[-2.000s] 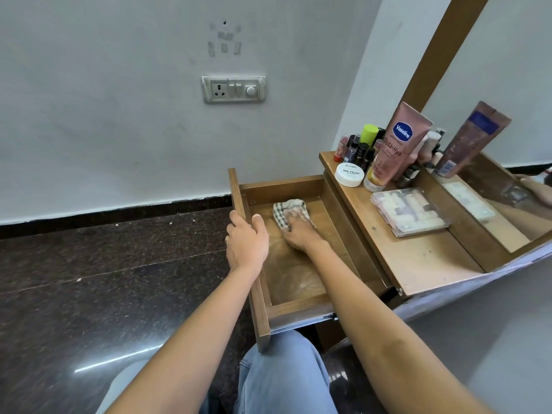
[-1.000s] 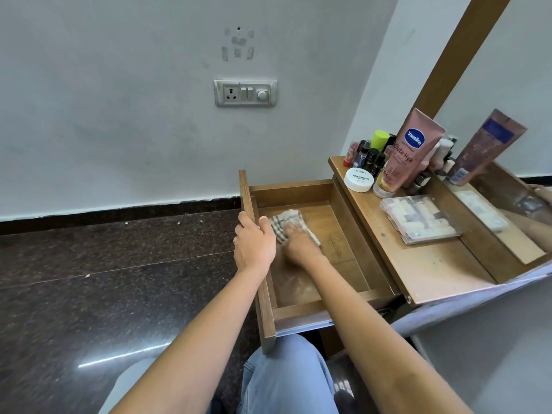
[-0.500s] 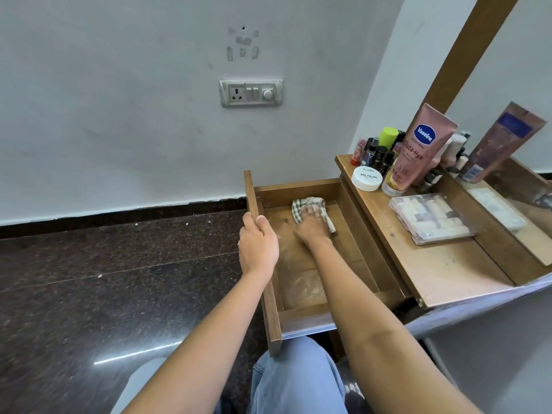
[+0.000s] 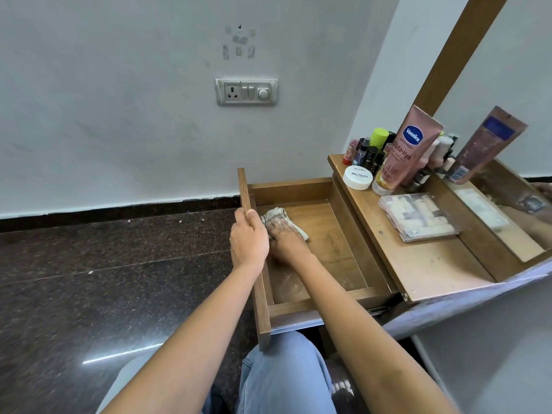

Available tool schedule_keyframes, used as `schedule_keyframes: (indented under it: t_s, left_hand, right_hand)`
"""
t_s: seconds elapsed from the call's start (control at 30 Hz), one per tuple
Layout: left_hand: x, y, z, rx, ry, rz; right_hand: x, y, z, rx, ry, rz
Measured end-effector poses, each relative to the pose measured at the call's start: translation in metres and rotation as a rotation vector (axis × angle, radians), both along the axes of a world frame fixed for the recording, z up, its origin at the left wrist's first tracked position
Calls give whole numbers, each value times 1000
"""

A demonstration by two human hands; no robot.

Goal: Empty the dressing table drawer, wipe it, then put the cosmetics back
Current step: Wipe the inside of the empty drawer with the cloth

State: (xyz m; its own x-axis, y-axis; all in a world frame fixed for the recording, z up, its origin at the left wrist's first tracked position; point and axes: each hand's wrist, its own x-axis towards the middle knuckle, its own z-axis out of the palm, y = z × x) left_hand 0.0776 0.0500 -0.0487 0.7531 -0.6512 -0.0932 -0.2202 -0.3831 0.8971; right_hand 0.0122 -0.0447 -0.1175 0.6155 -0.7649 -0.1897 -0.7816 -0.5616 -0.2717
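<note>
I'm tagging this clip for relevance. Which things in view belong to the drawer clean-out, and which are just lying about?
In the job: drawer, checked cloth under the right hand, left hand gripping the drawer front, Vaseline tube, nail polish jar, clear case, small bottles.
Just about: wall switch panel, mirror, floor.

Wooden dressing table top [image 4: 433, 270]: a white jar [image 4: 357, 177], a pink lotion tube [image 4: 409, 150] propped upright and small bottles [image 4: 369, 152] crowd its far end; a clear plastic case [image 4: 418, 216] lies mid-top; a cloth [image 4: 276, 213] lies in the open drawer [image 4: 292, 189]
</note>
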Motion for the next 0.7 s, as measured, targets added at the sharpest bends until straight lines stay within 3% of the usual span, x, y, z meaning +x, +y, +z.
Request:
schedule_keyframes:
  t_s: [0.33, 0.7]
  left_hand:
    - [0, 0, -2, 14, 16, -12]
    - [1, 0, 0, 16, 11, -13]
  right_hand:
    - [-55, -39, 33, 130, 125, -207]
    - [22, -22, 20, 38, 168, -63]
